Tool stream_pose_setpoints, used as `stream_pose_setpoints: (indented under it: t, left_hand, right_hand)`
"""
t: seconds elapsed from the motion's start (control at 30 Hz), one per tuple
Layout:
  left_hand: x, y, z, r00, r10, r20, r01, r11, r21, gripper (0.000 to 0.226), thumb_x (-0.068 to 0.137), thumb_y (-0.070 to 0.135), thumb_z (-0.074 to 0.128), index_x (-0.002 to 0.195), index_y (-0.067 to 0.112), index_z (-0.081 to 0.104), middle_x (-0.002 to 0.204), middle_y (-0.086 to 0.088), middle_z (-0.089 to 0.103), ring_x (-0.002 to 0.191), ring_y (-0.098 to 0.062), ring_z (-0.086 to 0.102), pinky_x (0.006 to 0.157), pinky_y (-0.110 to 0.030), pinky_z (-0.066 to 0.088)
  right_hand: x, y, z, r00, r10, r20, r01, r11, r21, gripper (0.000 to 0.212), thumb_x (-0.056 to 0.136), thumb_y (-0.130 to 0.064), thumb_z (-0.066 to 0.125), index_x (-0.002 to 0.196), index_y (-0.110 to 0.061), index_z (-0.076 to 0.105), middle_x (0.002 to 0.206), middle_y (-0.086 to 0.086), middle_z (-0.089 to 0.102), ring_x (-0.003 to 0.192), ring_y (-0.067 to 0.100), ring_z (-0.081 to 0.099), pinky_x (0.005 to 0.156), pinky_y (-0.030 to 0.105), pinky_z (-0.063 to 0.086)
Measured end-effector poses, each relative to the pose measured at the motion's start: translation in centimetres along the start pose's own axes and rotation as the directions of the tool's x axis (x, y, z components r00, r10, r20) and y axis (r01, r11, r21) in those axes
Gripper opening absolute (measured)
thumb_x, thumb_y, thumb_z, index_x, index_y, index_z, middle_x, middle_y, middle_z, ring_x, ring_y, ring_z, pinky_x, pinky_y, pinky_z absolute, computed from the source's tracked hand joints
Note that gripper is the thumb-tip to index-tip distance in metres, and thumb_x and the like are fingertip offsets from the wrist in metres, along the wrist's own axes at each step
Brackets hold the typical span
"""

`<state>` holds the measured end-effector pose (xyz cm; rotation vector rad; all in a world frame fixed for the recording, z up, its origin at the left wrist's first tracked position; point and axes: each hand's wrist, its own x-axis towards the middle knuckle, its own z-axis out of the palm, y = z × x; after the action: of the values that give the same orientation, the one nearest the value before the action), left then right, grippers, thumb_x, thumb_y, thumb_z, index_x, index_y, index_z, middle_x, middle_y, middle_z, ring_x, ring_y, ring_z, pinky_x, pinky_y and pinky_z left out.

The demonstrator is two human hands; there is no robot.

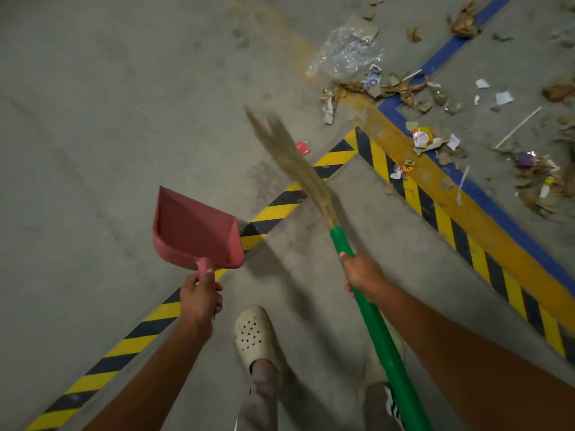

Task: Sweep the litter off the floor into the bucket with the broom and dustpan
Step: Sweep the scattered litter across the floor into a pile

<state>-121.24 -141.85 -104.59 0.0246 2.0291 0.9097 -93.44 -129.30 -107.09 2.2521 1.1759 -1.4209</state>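
My left hand grips the short handle of a red dustpan, held above the floor with its mouth pointing away and up-left. My right hand grips the green handle of a straw broom; its bristles are blurred and point up-left over the floor. Litter lies ahead on the right: a crumpled clear plastic bag, brown scraps and paper bits, a yellow wrapper, and a small red piece near the bristles. No bucket is in view.
Yellow-and-black hazard tape runs in an angle across the grey concrete floor, with orange and blue painted lines on the right. More litter lies beyond the blue line. My foot in a cream clog stands between my arms.
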Motion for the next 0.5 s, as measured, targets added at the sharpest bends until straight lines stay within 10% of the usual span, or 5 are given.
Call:
stream_pose_setpoints:
  t: [0.3, 0.5]
  left_hand:
    - [-5.1, 2.4, 9.7, 0.991, 0.060, 0.117, -0.068, 0.995, 0.069, 0.025, 0.106, 0.027, 0.048, 0.087, 0.011, 0.046, 0.074, -0.013, 0.051, 0.048, -0.018, 0.036, 0.038, -0.023, 0.027]
    - [-9.2, 2.9, 18.4, 0.979, 0.109, 0.173, -0.135, 0.980, 0.147, 0.031, 0.107, 0.032, 0.047, 0.088, 0.007, 0.046, 0.073, -0.013, 0.051, 0.040, -0.013, 0.037, 0.034, -0.023, 0.027]
  right_hand:
    - [1.1, 6.4, -10.9, 0.951, -0.099, -0.292, 0.108, 0.994, 0.015, 0.041, 0.099, -0.057, 0.040, 0.098, -0.017, 0.053, 0.084, 0.015, 0.068, 0.071, 0.035, 0.068, 0.071, 0.046, 0.060]
    - [0.5, 12.4, -16.2, 0.972, -0.139, -0.188, 0.146, 0.989, 0.022, 0.037, 0.100, -0.055, 0.043, 0.100, -0.019, 0.052, 0.090, 0.014, 0.069, 0.080, 0.036, 0.069, 0.071, 0.043, 0.058]
